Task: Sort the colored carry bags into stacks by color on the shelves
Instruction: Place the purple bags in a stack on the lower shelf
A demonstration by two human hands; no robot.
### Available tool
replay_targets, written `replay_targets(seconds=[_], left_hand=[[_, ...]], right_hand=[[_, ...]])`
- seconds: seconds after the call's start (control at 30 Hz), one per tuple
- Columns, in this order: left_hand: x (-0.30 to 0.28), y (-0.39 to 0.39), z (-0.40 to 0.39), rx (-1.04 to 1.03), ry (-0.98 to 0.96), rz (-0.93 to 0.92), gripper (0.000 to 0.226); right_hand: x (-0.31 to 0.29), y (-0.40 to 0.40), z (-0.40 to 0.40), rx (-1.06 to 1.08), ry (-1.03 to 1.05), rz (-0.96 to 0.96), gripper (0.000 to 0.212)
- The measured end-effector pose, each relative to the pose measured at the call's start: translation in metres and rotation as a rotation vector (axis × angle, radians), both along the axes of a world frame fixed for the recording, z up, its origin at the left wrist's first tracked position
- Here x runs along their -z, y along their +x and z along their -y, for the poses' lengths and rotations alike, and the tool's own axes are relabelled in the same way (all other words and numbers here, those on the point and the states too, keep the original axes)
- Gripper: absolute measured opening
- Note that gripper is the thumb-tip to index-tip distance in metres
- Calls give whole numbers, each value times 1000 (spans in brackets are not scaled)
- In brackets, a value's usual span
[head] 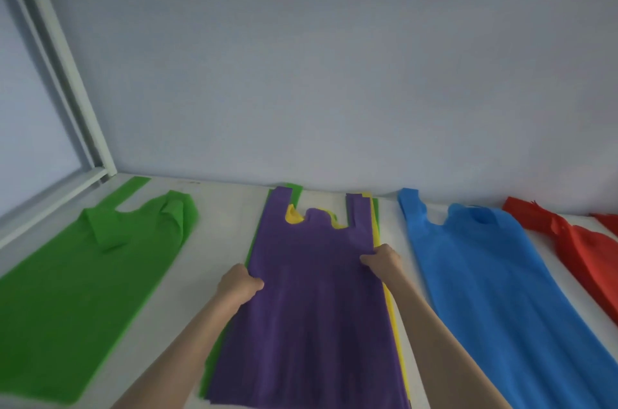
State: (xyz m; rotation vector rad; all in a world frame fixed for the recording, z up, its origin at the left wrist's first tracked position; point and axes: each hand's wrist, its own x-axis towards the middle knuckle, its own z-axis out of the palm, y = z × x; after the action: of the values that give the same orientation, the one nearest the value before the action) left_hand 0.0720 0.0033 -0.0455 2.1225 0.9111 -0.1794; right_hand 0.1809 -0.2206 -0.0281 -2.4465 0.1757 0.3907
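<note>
Two bare forearms reach up from the bottom of the frame to a purple bag [311,301] lying flat at center on a white shelf [220,208]. The left hand [239,284] pinches the bag's left edge, fingers curled around the fabric. The right hand [383,261] pinches its right edge just below the handle loop. Yellow [294,215] and green edges show beneath the purple bag. A green bag [83,291] lies at left and a blue bag [495,281] at right, each with a strip of bare shelf between it and the center pile. A red bag [582,251] sits at far right. A pale wall [334,74] rises directly behind the handles.
</note>
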Motion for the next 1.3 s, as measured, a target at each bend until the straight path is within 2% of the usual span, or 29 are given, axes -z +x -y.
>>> replay_targets(seconds=[0.13,0.23,0.3,0.37,0.4,0.47,0.57,0.63,0.73,0.77,0.9,1.03,1.2,1.3], left_hand=[[0,3,-6,-51,-73,35,27],[-3,0,-10,-84,-80,59,12],[-2,-1,-13,-107,-67,53,21],[-1,-4,-15,-113,-54,38,12],[1,-4,-16,-117,-35,18,15],[4,-5,-18,-117,-7,-30,39],[2,-7,-16,-100,-3,-64,49],[2,-6,-14,-103,9,-24,46],[-2,-7,-7,-73,59,29,21],[-2,-9,-4,-52,48,26,21],[0,-12,4,-29,-12,-2,50],[-6,-13,11,-63,-36,2,51],[-9,-13,19,-67,76,72,45],[-7,-13,23,-4,16,43,46]], right_hand=[[-3,9,-3,46,145,-34,19],[-2,15,-7,83,269,-99,45],[-2,17,-12,51,285,-136,46],[-4,14,-18,35,270,-124,41],[-6,13,-20,34,258,-105,41],[-5,13,-21,45,202,-52,39],[-8,11,-17,91,118,32,39],[-9,10,-13,95,82,59,39],[-9,10,-10,75,93,75,39],[-8,11,-9,67,95,80,38],[-7,13,-2,79,96,65,35],[-7,11,5,162,67,39,36],[-13,3,9,214,16,42,39],[-14,3,10,180,30,48,38]])
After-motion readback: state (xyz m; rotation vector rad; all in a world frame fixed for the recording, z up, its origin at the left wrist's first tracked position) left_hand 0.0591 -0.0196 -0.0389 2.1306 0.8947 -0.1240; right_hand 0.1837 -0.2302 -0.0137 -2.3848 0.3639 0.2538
